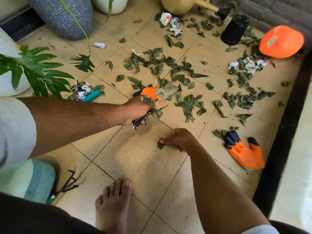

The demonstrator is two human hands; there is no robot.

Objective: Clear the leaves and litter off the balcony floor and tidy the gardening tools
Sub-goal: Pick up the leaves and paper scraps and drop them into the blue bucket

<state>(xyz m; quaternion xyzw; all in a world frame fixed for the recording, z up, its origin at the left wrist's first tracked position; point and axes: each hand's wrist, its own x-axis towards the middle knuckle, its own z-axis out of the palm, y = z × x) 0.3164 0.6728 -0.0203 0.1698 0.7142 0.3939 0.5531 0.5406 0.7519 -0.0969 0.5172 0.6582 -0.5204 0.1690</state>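
Left grip: the left hand is clenched round a bunch of gathered leaves, held just above the floor near the middle of the scene.
Right grip: the right hand pinches a single leaf between fingertips, low over the tile.
Floor: the tan tiled balcony floor is bare in the patch nearest the person; further out it is thick with scattered green leaves.
Litter: crumpled paper lies in several spots, by the watering can, at the left near a teal tube, and at the right.
Tools: one orange glove lies at the right, a second glove just beyond the left hand, a hand rake at lower left, a black pot tipped over, an orange object beside it.
Progress: early, by my judgement. Only the nearest tiles look cleared; most leaves, all the paper and every tool remain to be dealt with.
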